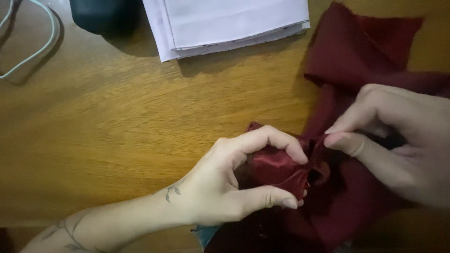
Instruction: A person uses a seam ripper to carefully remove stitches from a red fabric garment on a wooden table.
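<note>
At lower centre, the left hand pinches the gathered dark red satin fabric while the right hand pinches its adjoining fold; firm, close grips should keep the slippery gathers tight.

Saw no packages, labels, signs or screens anywhere; found only cloth and cord on the wooden counter.

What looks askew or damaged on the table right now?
Nothing looks damaged or spilled. The dark red cloth lies rumpled, and the left hand and right hand pinch a bunched satin piece. The folded white fabric sits neat.
</note>
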